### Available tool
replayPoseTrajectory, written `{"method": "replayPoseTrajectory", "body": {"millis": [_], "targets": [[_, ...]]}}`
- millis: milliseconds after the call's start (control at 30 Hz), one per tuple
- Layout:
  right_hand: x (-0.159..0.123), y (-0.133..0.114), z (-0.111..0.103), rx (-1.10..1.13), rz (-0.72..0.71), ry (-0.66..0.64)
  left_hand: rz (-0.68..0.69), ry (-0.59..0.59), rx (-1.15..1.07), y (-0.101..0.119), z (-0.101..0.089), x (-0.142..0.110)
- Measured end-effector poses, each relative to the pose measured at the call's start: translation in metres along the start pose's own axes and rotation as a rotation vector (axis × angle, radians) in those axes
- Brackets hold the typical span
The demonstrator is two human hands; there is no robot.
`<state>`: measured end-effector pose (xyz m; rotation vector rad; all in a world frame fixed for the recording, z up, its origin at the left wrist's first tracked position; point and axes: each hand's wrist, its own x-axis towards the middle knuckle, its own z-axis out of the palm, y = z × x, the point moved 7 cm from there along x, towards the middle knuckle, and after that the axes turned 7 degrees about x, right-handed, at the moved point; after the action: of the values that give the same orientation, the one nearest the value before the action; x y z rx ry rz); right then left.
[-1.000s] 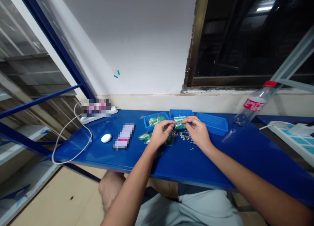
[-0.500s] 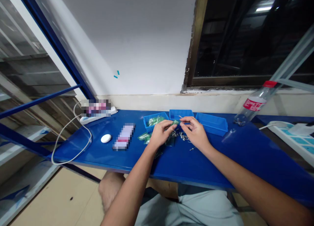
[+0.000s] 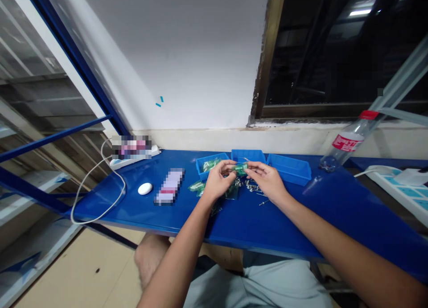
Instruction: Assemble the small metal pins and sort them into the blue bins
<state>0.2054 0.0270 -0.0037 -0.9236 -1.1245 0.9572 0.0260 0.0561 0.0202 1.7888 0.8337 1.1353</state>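
Between my two hands is a small green plastic bag (image 3: pixel 240 169), with pale bits showing inside. My left hand (image 3: pixel 219 179) pinches its left end, and my right hand (image 3: pixel 266 178) pinches the right end. Below them lies a pile of small metal fasteners (image 3: pixel 251 186), probably rivets or screws, partly hidden by my fingers. More green bags (image 3: pixel 197 187) rest on the table left of my left hand. Behind that hand, a blue bin (image 3: pixel 202 158) holds several such bags. The middle blue bin (image 3: pixel 248 154) has a few thin metal pieces in it.
At the right stands another blue bin (image 3: pixel 289 169). A clear bottle with a red cap (image 3: pixel 347 143) leans near the wall. On the left are a blurred phone-like item (image 3: pixel 169 186), a white oval object (image 3: pixel 145 189), and a power strip (image 3: pixel 135 158) with a looping cable.
My right hand has closed in on the green bag and now grips its right end. The bag shows wider, stretched between both hands. The rest of the table looks the same.
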Motion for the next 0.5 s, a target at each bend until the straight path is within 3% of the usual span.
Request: {"method": "replayPoseTrajectory", "body": {"millis": [233,367,500], "targets": [[-0.001,-0.015,-0.006,-0.101,-0.224,-0.006,0.184,0.02,0.206,0.014,-0.01,0.0],[-0.001,-0.015,-0.012,-0.189,-0.267,0.053,0.126,0.02,0.227,0.008,-0.009,0.0],[-0.003,-0.019,-0.004,-0.163,-0.278,-0.009,0.069,-0.018,0.218,0.009,0.0,-0.002]]}}
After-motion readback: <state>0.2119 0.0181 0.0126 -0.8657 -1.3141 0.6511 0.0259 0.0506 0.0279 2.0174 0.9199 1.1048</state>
